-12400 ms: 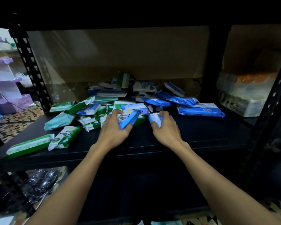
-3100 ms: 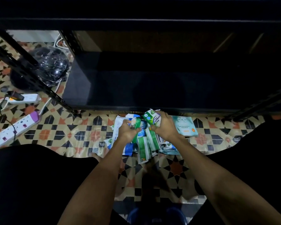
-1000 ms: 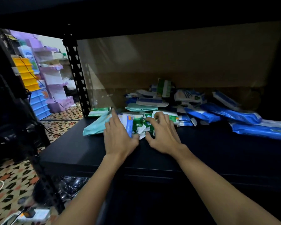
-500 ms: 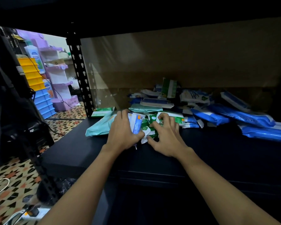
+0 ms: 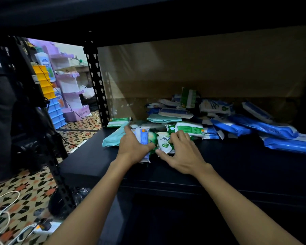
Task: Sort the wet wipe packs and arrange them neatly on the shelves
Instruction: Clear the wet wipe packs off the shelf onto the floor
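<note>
A heap of wet wipe packs lies on the black shelf [image 5: 254,167]. My left hand [image 5: 132,147] grips a small bundle of packs, a white-and-blue one [image 5: 143,137] on top. My right hand [image 5: 182,154] rests its curled fingers on small green-and-white antibacterial wipe packs [image 5: 163,143] beside it. A pale teal pack [image 5: 112,138] lies left of my left hand. Long blue packs [image 5: 265,128] lie at the right, and mixed white, green and blue packs [image 5: 189,110] are piled at the back.
A perforated black shelf post [image 5: 95,85] stands at the back left, another [image 5: 60,183] at the front left. Brown cardboard [image 5: 201,71] backs the shelf. Beyond are purple racks [image 5: 69,82], yellow and blue bins [image 5: 48,96], and cables with a power strip [image 5: 34,228] on the patterned floor.
Earlier I picked packs up from the floor; now they are on the shelf. In the last second both hands stayed on the small packs, pulling them slightly toward the front edge.
</note>
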